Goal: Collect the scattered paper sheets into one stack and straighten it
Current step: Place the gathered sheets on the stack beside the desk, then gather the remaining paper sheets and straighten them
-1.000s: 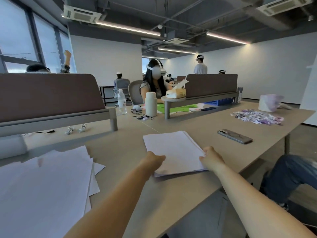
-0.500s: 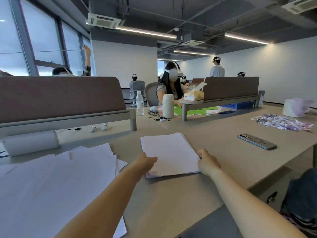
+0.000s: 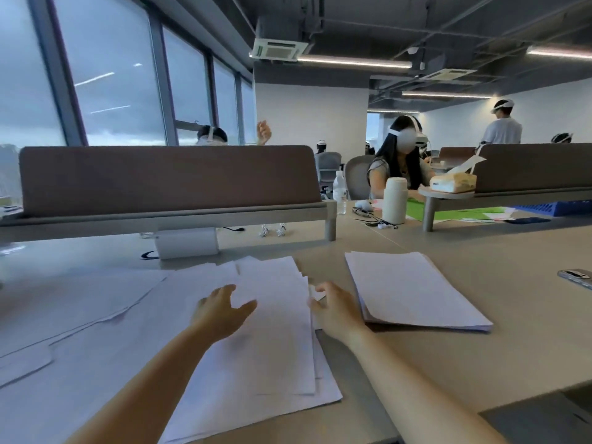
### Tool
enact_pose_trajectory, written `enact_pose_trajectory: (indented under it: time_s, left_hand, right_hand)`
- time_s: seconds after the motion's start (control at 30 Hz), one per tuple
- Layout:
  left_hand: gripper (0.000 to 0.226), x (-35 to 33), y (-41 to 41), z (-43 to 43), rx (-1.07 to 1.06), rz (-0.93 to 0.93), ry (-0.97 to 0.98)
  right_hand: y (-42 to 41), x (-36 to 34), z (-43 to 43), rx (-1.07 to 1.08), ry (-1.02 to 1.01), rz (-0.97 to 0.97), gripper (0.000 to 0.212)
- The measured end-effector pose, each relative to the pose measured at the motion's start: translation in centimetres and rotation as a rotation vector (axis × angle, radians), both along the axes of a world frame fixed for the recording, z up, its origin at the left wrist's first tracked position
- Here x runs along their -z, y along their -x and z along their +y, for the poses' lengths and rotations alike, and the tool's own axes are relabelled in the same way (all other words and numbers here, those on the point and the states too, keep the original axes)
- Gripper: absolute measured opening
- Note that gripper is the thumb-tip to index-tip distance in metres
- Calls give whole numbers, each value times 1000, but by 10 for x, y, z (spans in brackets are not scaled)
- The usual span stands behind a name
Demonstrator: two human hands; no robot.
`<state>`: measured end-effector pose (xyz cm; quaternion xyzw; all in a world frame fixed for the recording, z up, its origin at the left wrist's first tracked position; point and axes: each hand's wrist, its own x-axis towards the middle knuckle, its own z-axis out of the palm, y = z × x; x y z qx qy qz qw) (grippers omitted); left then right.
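Note:
A neat stack of white paper [image 3: 413, 290] lies on the beige table [image 3: 499, 363] at the right, with neither hand on it. Loose white sheets [image 3: 266, 354] spread overlapping across the middle and left of the table. My left hand [image 3: 221, 312] hovers over these loose sheets with its fingers spread. My right hand [image 3: 333, 307] is at their right edge, in the gap between them and the stack. Its fingers are loosely curled and touch the edge of the sheets. Both hands are slightly blurred.
A brown desk divider [image 3: 166, 177] runs along the back, with a white box [image 3: 187, 241] under it. A phone [image 3: 576, 277] lies at the far right. A white flask [image 3: 394, 200] and a water bottle [image 3: 339, 190] stand behind. Several people sit beyond.
Both hands have let go of the near edge of the neat stack and moved left onto the loose sheets. My view has turned left.

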<state>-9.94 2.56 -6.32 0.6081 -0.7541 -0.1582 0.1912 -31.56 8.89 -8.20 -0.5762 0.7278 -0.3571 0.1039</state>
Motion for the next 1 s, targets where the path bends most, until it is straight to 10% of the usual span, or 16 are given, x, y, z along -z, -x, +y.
enact_pose_trajectory:
  time_s: [0.23,0.53,0.63,0.8,1.0]
  left_hand:
    - [90,19,-101,10,-346,-257,-178]
    - [97,11,-76,-2,-177,239,-119]
    - [89,10,-95,-6,-254,120,-19]
    - [80,15,-106,-2,-332,-145,-181]
    - [77,10,-94,1,-295,-79,-66]
  right_hand:
    - [-45,-1,-21,-5,-128,-66,76]
    - [-60,-12,-30,-46,48,-495,82]
    - [-44,-10,-31,-94,69,-740,92]
    - [-46,-12,-29,-200,105,-1005,16]
    - [-62,-17,-30,-209,151,-1246,33]
